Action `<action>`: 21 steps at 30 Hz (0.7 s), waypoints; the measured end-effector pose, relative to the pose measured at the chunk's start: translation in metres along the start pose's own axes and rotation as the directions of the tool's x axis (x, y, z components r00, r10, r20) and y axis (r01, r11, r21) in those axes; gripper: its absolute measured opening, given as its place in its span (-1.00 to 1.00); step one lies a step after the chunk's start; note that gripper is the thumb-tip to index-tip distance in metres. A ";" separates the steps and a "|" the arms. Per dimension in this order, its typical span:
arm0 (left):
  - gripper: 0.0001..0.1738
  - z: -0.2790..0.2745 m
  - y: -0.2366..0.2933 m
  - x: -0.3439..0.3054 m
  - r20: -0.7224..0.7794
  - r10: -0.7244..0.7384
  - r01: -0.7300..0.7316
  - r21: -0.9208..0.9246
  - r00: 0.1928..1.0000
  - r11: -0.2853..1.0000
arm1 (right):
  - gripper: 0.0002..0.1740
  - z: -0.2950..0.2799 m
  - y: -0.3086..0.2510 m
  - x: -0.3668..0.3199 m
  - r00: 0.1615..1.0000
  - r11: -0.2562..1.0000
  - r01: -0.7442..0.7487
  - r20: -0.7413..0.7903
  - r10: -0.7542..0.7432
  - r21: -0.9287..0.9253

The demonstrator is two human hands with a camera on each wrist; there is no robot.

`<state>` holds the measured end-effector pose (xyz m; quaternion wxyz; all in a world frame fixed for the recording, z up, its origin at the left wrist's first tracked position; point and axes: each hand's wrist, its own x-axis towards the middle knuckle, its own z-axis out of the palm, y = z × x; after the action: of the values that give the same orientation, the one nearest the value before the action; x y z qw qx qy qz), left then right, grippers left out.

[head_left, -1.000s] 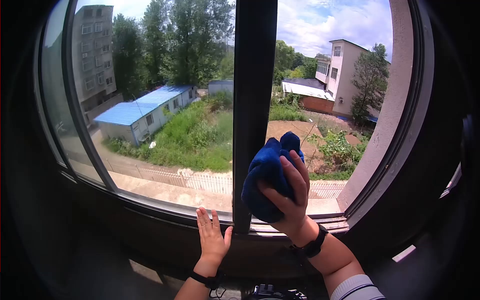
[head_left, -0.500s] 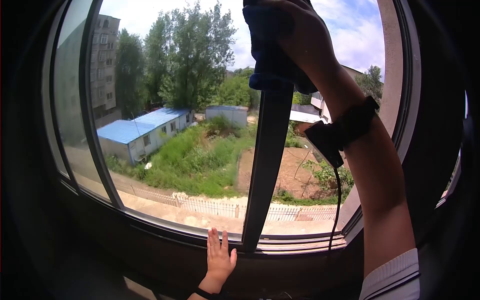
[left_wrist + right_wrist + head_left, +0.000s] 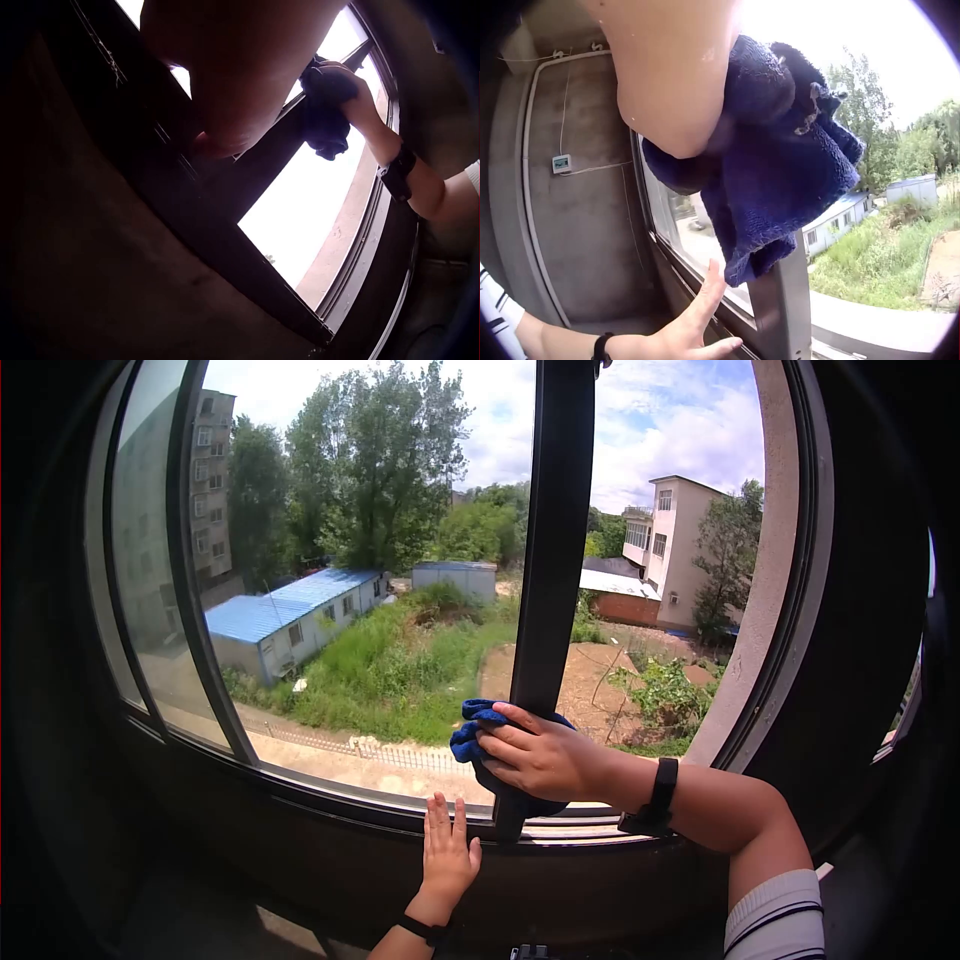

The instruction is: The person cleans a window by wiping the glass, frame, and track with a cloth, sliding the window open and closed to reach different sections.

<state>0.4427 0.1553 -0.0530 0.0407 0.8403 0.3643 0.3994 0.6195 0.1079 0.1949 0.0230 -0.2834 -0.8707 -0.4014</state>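
- Blue cloth [image 3: 468,738] sits low on the dark window bar [image 3: 552,560], gripped in my R hand [image 3: 540,757], fingers curled round it.
- L hand [image 3: 448,855] lies flat on the bottom frame [image 3: 330,800], fingers straight.
- R wrist cam only: small wall box [image 3: 561,163] w/ wire.

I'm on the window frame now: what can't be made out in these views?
- Head view: the right hand covers most of the blue cloth, and the blue cloth hides the mullion face beneath it.
- Head view: the mullion's top is cut off by the upper edge.
- Left wrist view: the left hand is a dark backlit shape; fingertips unreadable.
- Right wrist view: the blue cloth and palm hide the right hand's fingers.
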 end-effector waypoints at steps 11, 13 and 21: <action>0.11 0.010 -0.004 -0.002 0.005 0.006 -0.006 0.061 1.000 0.998 | -0.72 -0.163 0.183 0.070 0.114 0.464 -0.049 -0.457 0.882 0.884; 0.14 0.011 -0.003 -0.002 0.019 -0.001 -0.001 0.087 1.000 0.996 | -0.74 -0.159 0.178 0.078 0.189 0.433 0.263 -0.486 0.853 0.862; 0.28 0.021 -0.001 -0.004 0.002 0.005 -0.005 0.116 1.000 0.993 | -0.59 -0.078 0.186 0.057 0.070 0.499 -0.109 -0.494 0.867 0.860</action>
<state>0.4551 0.1585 -0.0703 -0.0087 0.8426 0.3846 0.3769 0.6522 0.1758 0.3902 0.7558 -0.2743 -0.5813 -0.1252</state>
